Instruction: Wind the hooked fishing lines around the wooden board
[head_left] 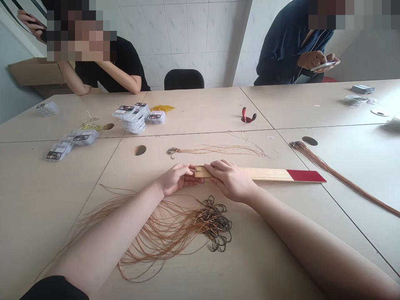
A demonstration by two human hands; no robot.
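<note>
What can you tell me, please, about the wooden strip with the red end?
The wooden strip is long, narrow and flat, with pale, wood-like grain and a plain red section at its right end. It lies roughly level across the view, beyond the pile of hooks. The right hand grips it over the top; the left hand has its fingers at the bare end. Whether it touches the table is unclear.

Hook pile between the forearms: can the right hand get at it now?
Probably yes: the hook pile lies uncovered just nearer the camera than the right hand, though that hand holds the wooden board.
</note>
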